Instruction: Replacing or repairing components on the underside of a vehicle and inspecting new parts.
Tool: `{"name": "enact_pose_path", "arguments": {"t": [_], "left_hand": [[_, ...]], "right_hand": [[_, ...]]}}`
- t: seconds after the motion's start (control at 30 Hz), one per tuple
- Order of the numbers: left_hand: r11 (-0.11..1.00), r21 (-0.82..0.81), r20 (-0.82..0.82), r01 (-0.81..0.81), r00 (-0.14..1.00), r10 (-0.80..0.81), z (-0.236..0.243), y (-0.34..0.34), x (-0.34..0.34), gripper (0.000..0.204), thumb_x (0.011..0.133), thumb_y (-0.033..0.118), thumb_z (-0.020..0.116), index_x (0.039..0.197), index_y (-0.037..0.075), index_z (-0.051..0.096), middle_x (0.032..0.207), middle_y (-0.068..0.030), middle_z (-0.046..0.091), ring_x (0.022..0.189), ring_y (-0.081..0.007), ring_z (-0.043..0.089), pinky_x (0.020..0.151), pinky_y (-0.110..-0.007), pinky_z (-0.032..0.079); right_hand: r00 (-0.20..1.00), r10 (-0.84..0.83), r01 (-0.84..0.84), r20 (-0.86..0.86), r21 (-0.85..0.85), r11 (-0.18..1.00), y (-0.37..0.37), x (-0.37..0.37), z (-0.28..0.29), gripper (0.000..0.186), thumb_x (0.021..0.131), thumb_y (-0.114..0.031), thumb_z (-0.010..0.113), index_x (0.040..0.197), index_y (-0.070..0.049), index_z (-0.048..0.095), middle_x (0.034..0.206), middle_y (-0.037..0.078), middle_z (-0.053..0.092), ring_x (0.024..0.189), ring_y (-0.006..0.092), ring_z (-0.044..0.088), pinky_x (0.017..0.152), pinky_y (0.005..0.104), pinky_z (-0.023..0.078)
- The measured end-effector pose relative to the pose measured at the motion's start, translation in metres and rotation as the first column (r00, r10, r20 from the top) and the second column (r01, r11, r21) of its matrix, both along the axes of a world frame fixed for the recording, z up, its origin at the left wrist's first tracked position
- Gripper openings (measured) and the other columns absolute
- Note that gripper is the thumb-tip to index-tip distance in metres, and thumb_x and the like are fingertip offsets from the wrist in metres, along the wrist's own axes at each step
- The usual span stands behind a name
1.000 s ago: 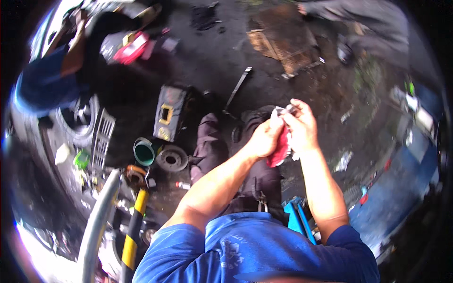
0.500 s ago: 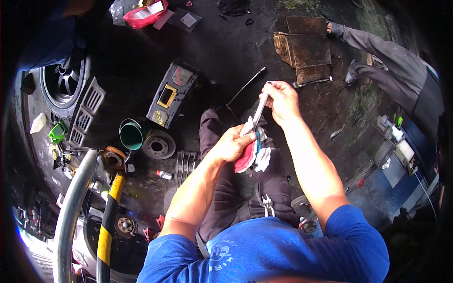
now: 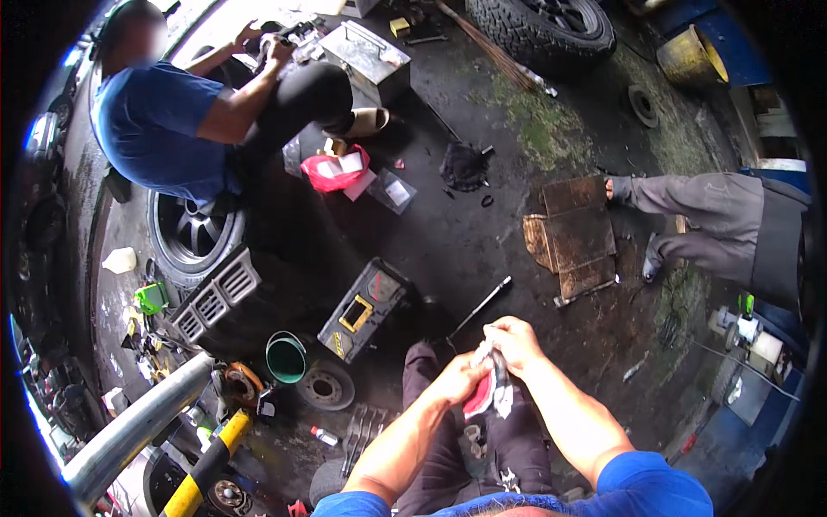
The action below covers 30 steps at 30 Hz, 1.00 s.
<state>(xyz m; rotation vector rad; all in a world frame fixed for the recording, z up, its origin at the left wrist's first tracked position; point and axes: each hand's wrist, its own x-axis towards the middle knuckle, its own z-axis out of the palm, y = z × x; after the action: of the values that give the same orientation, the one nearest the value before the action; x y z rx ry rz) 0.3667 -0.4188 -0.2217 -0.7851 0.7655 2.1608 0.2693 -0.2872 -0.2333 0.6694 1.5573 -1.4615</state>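
Note:
Both my hands meet above my thighs. My left hand (image 3: 458, 377) is closed on a bunched rag (image 3: 479, 396) of red, white and dark cloth, which hangs below the fingers. My right hand (image 3: 515, 346) touches it from the right, its fingers pinched around the upper end of a long silver metal tool. The rag and fingers hide most of that tool, and its exact kind does not show. Just ahead of my knees, a long thin metal bar (image 3: 482, 305) lies on the floor. Pliers (image 3: 509, 479) rest by my lap.
To my left are a toolbox (image 3: 366, 310), a green bucket (image 3: 286, 357), a brake disc (image 3: 325, 385) and a striped bar (image 3: 207, 465). A co-worker (image 3: 164, 121) crouches by a wheel (image 3: 196, 231). Flattened cardboard (image 3: 577, 237) lies ahead right, beside another person's legs (image 3: 715, 207).
My view has tilted up, bringing the co-worker and the large tyre into sight. My hands have come together; the silver tool, plainly visible before, is now mostly covered by rag and fingers.

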Motion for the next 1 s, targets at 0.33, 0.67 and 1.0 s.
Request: {"name": "enact_pose_path", "arguments": {"t": [0.33, 0.67, 1.0], "left_hand": [[0.962, -0.274, -0.095, -0.023, 0.995, -0.004, -0.025, 0.02, 0.009, 0.035, 0.093, 0.013, 0.058, 0.124, -0.001, 0.053, 0.105, -0.0043, 0.062, 0.092, -0.0108, 0.057, 0.083, -0.026, 0.047], [0.675, -0.557, -0.036, -0.484, 0.826, 0.562, -0.05, 0.025, 0.004, 0.052, 0.089, 0.003, 0.052, 0.139, 0.002, 0.038, 0.125, -0.0135, 0.052, 0.111, -0.0201, 0.053, 0.096, -0.03, 0.043], [0.644, -0.746, -0.147, -0.168, 0.985, 0.087, -0.055, -0.033, 0.019, 0.031, 0.087, 0.013, 0.054, 0.114, -0.002, 0.059, 0.101, -0.0135, 0.067, 0.096, -0.0229, 0.063, 0.087, -0.031, 0.049]], "right_hand": [[0.98, 0.199, -0.198, -0.018, 0.008, 0.98, 0.008, 0.018, 0.004, 0.007, 0.087, -0.005, 0.061, 0.088, 0.002, 0.062, 0.085, 0.008, 0.066, 0.074, 0.0143, 0.061, 0.071, 0.0276, 0.049], [0.46, 0.888, -0.789, -0.027, 0.446, 0.422, 0.014, 0.059, 0.047, 0.036, 0.089, -0.037, 0.058, 0.1, -0.003, 0.058, 0.1, 0.022, 0.064, 0.09, 0.0349, 0.064, 0.082, 0.0441, 0.051], [0.798, 0.472, -0.408, 0.375, -0.239, 0.881, 0.033, 0.07, 0.02, 0.015, 0.087, -0.009, 0.064, 0.101, -0.006, 0.064, 0.079, 0.001, 0.064, 0.064, 0.0101, 0.058, 0.055, 0.0262, 0.048]]}}
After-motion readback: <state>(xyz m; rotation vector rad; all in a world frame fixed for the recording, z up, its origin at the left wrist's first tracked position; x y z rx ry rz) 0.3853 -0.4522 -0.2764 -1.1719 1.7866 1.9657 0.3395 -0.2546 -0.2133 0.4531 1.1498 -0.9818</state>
